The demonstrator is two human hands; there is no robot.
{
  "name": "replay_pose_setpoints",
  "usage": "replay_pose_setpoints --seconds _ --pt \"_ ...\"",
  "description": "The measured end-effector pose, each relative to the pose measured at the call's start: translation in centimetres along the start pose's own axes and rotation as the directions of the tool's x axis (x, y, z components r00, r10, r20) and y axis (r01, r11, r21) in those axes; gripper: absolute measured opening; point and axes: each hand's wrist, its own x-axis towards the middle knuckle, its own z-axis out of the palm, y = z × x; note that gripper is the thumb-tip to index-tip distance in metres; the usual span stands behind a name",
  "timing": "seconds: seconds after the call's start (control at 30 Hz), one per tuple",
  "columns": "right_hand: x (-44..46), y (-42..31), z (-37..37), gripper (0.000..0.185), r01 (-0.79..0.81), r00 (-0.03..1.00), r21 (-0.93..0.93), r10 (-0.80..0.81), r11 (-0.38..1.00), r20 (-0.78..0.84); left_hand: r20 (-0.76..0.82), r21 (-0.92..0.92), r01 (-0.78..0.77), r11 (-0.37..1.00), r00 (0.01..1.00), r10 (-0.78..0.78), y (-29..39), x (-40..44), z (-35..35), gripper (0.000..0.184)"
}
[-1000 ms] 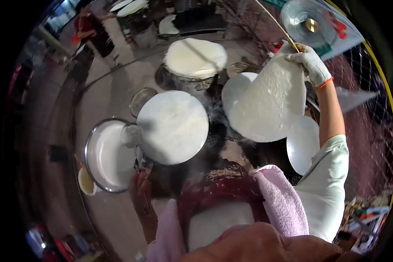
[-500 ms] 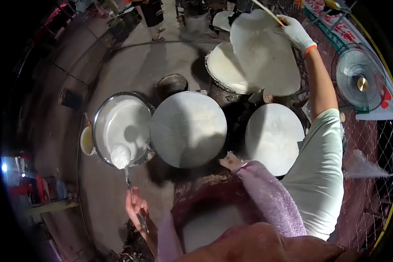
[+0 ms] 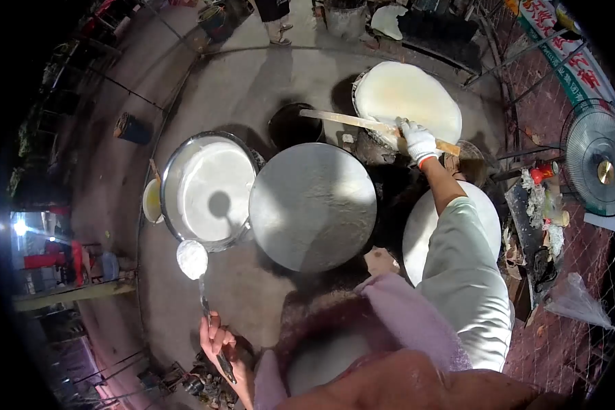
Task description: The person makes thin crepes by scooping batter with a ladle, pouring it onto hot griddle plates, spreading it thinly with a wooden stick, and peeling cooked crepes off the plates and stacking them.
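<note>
My bare left hand point(image 3: 220, 343) is wrapped around the handle of a ladle point(image 3: 192, 260), whose bowl is coated with white batter and hangs just outside the near edge of a steel basin point(image 3: 173, 213). White batter point(image 3: 215, 181) fills much of that basin. My right hand point(image 3: 419, 142), in a white glove with an orange cuff, grips a flat wooden stick point(image 3: 345, 119). The stick lies across the near edge of a pile of large, thin, pale pancakes point(image 3: 408, 99). Between the hands is a round griddle point(image 3: 313, 205) with a whitish surface. A second griddle point(image 3: 420, 236) is partly hidden by my right sleeve.
A dark pot point(image 3: 295, 126) stands behind the middle griddle. At right are a fan point(image 3: 598, 147), wire fencing and a ledge with scraps point(image 3: 536, 219). A yellow-lined bucket point(image 3: 152, 201) stands left of the basin. A person's legs point(image 3: 277, 29) show at the back.
The large pancake that hung from the stick now lies on the pile. My right hand has come down and left with the stick. The ladle has moved out from over the basin.
</note>
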Motion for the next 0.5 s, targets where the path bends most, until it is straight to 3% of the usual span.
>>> replay_pose_setpoints --seconds 0.1,0.2,0.3,0.4,0.43,0.47,0.5 --pt "-0.4 0.7 1.0 0.039 0.015 1.000 -0.043 -0.015 0.999 0.007 0.016 -0.014 0.001 1.000 1.000 0.000 0.4 0.8 0.0 0.046" --pt "0.1 0.3 0.5 0.042 0.010 1.000 -0.027 -0.010 1.000 0.023 -0.085 -0.010 -0.029 1.000 0.996 0.028 0.6 1.7 0.4 0.046" --pt "-0.1 -1.5 -0.7 0.044 -0.024 0.998 -0.022 0.025 0.999 0.059 -0.045 0.022 0.054 0.998 0.998 -0.053 2.3 3.5 -1.0 0.046" --pt "-2.3 -4.8 -3.5 0.047 -0.027 0.997 0.036 0.030 0.999 -0.068 -0.095 0.061 0.126 0.990 0.988 -0.120 5.1 5.1 -2.6 0.046" --pt "-3.6 -7.1 -7.1 0.053 -0.097 0.994 0.021 0.096 0.995 0.051 -0.342 0.312 0.014 0.950 0.934 0.099 4.7 5.6 -2.0 0.041" --pt "-4.9 -8.0 -7.0 0.055 -0.112 0.991 0.144 0.121 0.983 -0.056 -0.368 0.406 0.057 0.912 0.924 0.106 5.8 6.8 -2.4 0.038" --pt "-6.1 -8.9 -6.1 0.051 -0.290 0.957 0.113 0.284 0.950 0.065 -0.394 0.493 0.105 0.863 0.912 0.113 7.0 8.0 -2.9 0.035"
